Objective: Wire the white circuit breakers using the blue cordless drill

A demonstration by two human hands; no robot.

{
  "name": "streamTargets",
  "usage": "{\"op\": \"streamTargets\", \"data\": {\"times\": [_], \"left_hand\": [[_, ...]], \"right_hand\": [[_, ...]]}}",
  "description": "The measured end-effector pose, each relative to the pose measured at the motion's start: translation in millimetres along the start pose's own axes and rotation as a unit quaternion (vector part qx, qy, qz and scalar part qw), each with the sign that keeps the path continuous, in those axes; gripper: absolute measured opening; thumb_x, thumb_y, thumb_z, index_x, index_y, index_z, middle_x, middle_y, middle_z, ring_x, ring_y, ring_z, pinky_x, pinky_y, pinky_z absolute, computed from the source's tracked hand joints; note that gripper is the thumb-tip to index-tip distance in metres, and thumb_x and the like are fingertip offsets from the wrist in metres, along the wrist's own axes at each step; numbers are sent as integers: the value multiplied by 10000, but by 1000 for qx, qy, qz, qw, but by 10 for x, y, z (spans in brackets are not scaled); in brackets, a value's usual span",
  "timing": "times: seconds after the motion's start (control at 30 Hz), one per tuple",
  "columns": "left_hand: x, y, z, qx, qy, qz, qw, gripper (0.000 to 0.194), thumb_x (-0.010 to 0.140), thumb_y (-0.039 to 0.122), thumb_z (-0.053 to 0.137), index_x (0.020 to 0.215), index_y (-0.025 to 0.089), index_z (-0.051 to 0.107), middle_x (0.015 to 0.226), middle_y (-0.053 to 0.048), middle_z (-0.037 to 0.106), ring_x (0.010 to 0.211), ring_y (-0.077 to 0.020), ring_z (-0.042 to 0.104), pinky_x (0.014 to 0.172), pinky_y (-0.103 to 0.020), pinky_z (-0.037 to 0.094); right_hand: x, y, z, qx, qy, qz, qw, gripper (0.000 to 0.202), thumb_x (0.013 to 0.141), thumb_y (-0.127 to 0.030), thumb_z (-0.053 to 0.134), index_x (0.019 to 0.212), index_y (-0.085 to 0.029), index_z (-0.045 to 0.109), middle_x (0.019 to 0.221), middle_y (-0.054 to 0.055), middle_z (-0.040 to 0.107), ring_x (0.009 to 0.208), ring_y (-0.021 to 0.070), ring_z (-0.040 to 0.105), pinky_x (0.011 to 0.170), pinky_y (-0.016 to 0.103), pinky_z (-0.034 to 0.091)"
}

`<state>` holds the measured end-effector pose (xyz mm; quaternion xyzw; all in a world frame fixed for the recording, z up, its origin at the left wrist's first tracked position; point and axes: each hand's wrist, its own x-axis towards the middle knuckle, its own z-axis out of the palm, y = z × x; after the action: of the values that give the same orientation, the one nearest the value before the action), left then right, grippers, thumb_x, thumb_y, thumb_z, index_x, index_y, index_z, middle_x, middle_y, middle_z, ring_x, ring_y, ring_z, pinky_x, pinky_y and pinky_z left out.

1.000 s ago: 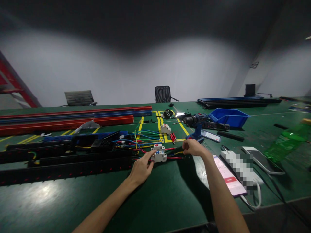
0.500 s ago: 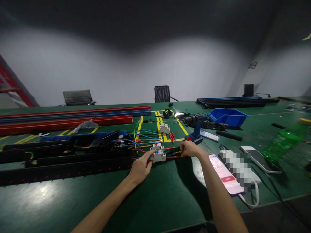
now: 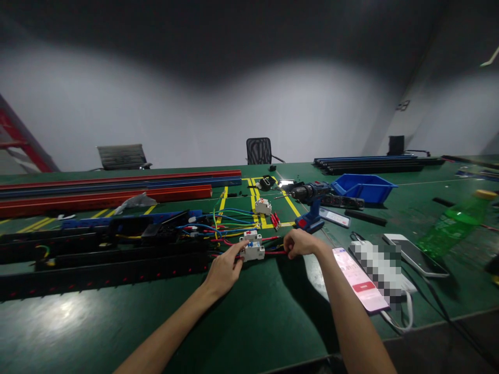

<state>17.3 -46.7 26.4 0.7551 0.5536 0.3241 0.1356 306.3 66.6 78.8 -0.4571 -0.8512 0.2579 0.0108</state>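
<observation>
1. White plastic first: the front breaker [image 3: 252, 252] lies on the green table [image 3: 249, 317], just right of the black rails [image 3: 156, 270], and my left hand [image 3: 225, 271] is on it.
2. I have the left index finger on the breaker's top and the thumb at its near left side, a narrow spread with the body between them.
3. My right hand [image 3: 302, 244] is at the end of the red wire [image 3: 275, 253] that runs out of the breaker's right side. Its fingers are bent and drawn close together; from my view I cannot tell whether they grip the wire.
4. Right behind the front breaker I see the rear breaker [image 3: 250, 236], with red wires on both sides. The far breaker [image 3: 263, 206] sits apart, inside the yellow tape, near some small red pieces [image 3: 275, 222].
5. Blue, green and yellow wires [image 3: 234, 218] spread between the rails and the tape.
6. Beyond my right hand the drill [image 3: 310, 195] stands on its base, bit pointing left; the blue bin [image 3: 364, 188] is behind and right of it.
7. Nearer my right forearm lie the pink-screened phone [image 3: 360, 280], a white phone [image 3: 415, 254] and, farther right, a tilted green bottle [image 3: 456, 223].
</observation>
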Motion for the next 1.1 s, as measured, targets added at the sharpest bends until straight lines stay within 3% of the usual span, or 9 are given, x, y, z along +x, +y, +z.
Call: {"op": "streamTargets", "data": {"times": [0.6,1.1], "left_hand": [[1,-30,14,-4,-8,3,1000,582,884,109,512,1433,297,460,1394,-34,592,1155,-240,652,1023,-409,514],[-5,-5,2,4,5,10,1000,578,878,111,515,1420,308,476,1324,-21,638,928,-190,702,846,-313,563]], "right_hand": [[28,-144,11,-33,46,-1,998,251,645,-98,677,844,-202,789,785,10,751,721,159,667,609,202,438],[77,-111,81,-25,56,-1,998,228,625,-94,702,815,-200,770,775,-4,729,684,141,633,590,205,411]]}}
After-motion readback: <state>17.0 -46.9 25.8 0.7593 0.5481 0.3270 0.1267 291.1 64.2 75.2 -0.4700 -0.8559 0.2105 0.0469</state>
